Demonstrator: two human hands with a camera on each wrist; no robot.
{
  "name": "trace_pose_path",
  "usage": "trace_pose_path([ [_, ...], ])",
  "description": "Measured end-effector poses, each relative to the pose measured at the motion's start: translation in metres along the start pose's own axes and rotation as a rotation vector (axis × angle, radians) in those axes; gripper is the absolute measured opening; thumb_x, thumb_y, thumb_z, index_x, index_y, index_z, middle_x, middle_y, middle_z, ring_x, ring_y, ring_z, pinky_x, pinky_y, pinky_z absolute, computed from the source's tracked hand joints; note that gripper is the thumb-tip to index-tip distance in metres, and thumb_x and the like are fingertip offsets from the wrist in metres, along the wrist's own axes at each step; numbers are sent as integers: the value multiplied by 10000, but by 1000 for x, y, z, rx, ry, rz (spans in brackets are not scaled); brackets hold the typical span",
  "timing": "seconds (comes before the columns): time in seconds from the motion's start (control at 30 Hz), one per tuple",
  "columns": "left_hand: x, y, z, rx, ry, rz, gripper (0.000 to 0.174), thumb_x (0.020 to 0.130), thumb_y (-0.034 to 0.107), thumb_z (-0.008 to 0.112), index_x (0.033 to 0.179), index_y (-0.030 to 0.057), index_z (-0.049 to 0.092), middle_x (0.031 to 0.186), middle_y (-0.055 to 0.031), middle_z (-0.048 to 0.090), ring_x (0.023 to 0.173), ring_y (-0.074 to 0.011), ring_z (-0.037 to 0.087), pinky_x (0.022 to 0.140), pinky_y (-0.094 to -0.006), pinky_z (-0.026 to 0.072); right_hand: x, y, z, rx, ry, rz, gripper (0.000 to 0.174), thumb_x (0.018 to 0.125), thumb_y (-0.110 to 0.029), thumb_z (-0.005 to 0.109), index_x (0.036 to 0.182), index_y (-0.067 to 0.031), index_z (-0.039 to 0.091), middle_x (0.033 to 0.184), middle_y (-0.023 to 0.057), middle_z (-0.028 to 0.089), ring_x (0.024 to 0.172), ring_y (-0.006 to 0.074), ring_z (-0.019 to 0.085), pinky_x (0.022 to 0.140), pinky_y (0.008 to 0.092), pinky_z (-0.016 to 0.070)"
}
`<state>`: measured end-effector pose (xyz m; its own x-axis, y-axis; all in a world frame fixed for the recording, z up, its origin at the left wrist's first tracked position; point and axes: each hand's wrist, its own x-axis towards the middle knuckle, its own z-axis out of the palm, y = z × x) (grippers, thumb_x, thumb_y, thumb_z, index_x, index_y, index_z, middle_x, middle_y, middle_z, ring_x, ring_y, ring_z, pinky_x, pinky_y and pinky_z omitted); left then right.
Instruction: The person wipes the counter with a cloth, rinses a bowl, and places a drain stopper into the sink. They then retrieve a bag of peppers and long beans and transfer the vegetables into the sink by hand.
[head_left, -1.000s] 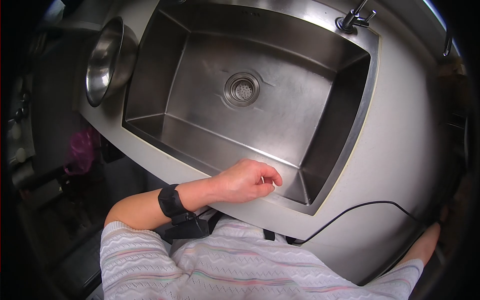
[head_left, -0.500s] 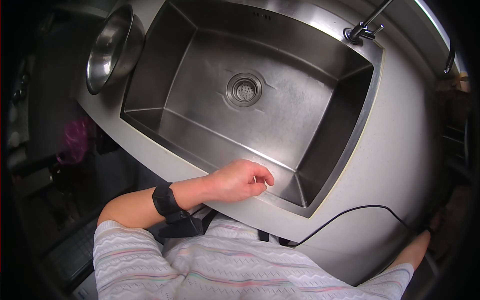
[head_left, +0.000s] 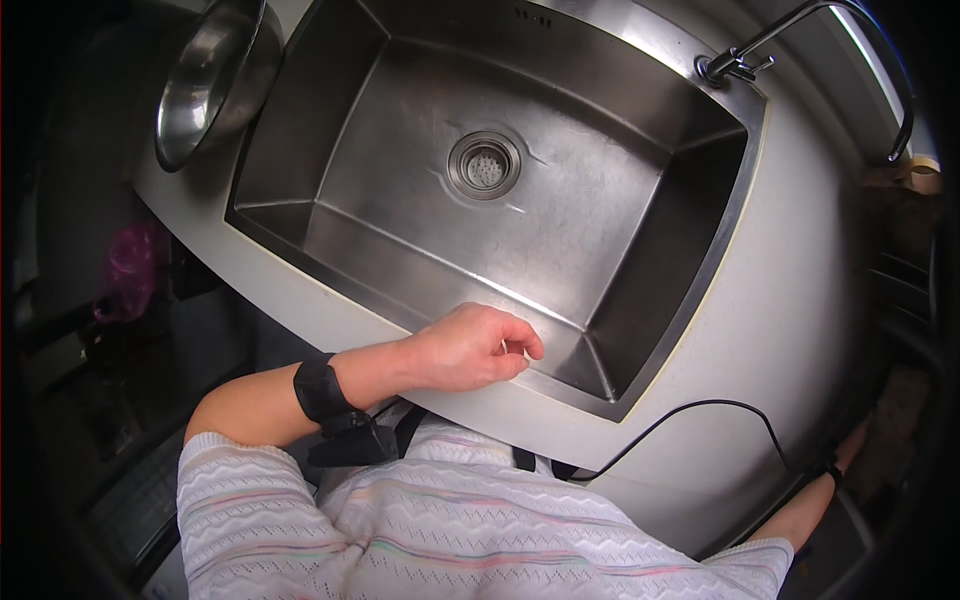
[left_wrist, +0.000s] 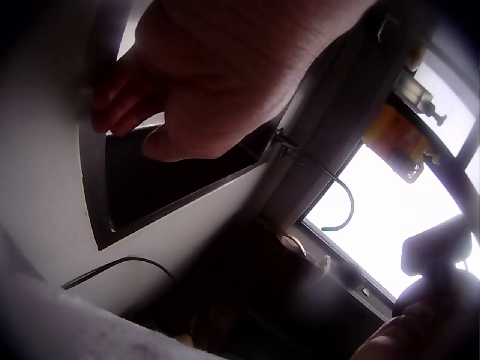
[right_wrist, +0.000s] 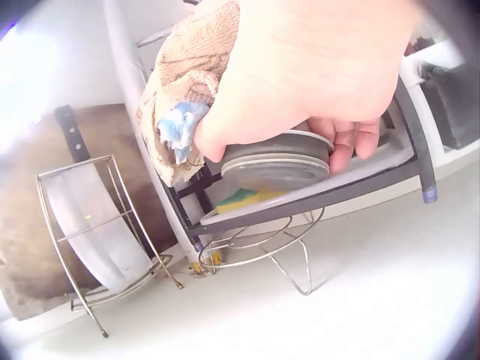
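Note:
My left hand [head_left: 470, 345] hovers at the front rim of a steel sink [head_left: 480, 270], fingers loosely curled with nothing between them. It also shows dark against the light in the left wrist view. Far to the right of the head view, my right hand is mostly lost in shadow. The right wrist view shows that right hand [right_wrist: 319, 64] over a dish rack [right_wrist: 315, 199], gripping a round grey container [right_wrist: 277, 169] with thumb at its left side and fingers at its right. A beige cloth [right_wrist: 195, 64] hangs beside the thumb.
A steel bowl [head_left: 210, 85] stands left of the sink, and a faucet [head_left: 735, 65] rises at its back right corner. A black cable [head_left: 720, 403] crosses the counter [head_left: 740, 340]. A wire stand [right_wrist: 112, 232] and a knife [right_wrist: 71, 135] are left of the rack.
The head view has shifted slightly, bringing more of the faucet into sight. My right forearm has moved down and left in the image. The left hand stays at the sink's front rim.

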<state>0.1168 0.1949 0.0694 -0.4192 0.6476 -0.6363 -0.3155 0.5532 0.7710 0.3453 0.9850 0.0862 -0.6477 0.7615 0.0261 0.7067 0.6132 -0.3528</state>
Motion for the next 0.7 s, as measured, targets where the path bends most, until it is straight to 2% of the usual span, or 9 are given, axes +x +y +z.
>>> trace_pose_path([
  [0.03, -1, -2, -2, 3, 4, 10, 216, 810, 121, 562, 1001, 33, 614, 820, -34, 625, 714, -87, 583, 683, -230, 459, -3, -6, 1, 323, 51, -11, 531, 926, -234, 443, 1343, 52, 283, 1415, 96, 300, 1286, 159, 281, 1062, 249, 183],
  [0.17, -12, -6, -13, -7, -1, 42, 221, 808, 129, 566, 1002, 37, 617, 831, -37, 623, 712, -84, 580, 681, -230, 460, -30, -67, 2, 130, 69, 248, 636, 852, -406, 557, 1256, 69, 429, 1307, 86, 451, 1164, 174, 419, 986, 275, 285],
  [0.27, -21, -15, -23, -23, 7, 79, 219, 809, 128, 566, 1001, 37, 618, 847, -41, 622, 714, -86, 576, 678, -229, 459, -74, -134, 21, 69, 66, 182, 641, 845, -410, 563, 1229, 90, 446, 1290, 84, 468, 1158, 181, 431, 976, 283, 308],
  [0.33, -28, -24, -30, -43, 20, 116, 216, 811, 126, 565, 1000, 37, 619, 856, -42, 621, 715, -87, 574, 676, -228, 458, -91, -143, 31, 159, -30, 255, 656, 818, -473, 561, 1242, 19, 471, 1276, 58, 481, 1127, 205, 456, 927, 317, 350],
  [0.37, -32, -29, -35, -73, 28, 130, 210, 815, 118, 563, 999, 35, 619, 859, -44, 621, 718, -89, 572, 675, -227, 457, -121, -197, 37, 86, -18, 441, 682, 766, -574, 539, 1248, -94, 485, 1213, 31, 510, 1032, 209, 475, 783, 380, 388],
  [0.4, -37, -32, -39, -102, 32, 142, 204, 818, 110, 561, 998, 33, 619, 863, -45, 620, 722, -91, 570, 675, -227, 456, -126, -197, 38, 134, -121, 425, 701, 736, -635, 522, 1243, -153, 487, 1218, 4, 496, 1012, 184, 463, 737, 383, 368],
  [0.5, -52, -43, -60, -150, 38, 117, 194, 820, 90, 563, 995, 27, 617, 864, -49, 620, 733, -90, 568, 677, -231, 459, -165, -287, 46, 183, -109, 398, 605, 782, -536, 552, 1225, -128, 496, 1102, -12, 556, 897, 132, 494, 691, 304, 377],
  [0.6, -67, -59, -83, -113, 58, 170, 194, 815, 81, 571, 997, 28, 615, 864, -53, 620, 739, -82, 562, 681, -232, 459, -196, -385, 64, 304, -381, 9, 460, 812, -233, 631, 1198, -31, 482, 771, -32, 542, 648, 34, 449, 571, 158, 329],
  [0.7, -84, -80, -103, -62, 118, 219, 220, 800, 77, 579, 1013, 35, 609, 881, -61, 617, 737, -91, 567, 685, -232, 462, -238, -501, 107, 279, -564, -363, 553, 778, -299, 664, 1186, 20, 471, 786, 14, 542, 677, 63, 479, 580, 202, 394],
])
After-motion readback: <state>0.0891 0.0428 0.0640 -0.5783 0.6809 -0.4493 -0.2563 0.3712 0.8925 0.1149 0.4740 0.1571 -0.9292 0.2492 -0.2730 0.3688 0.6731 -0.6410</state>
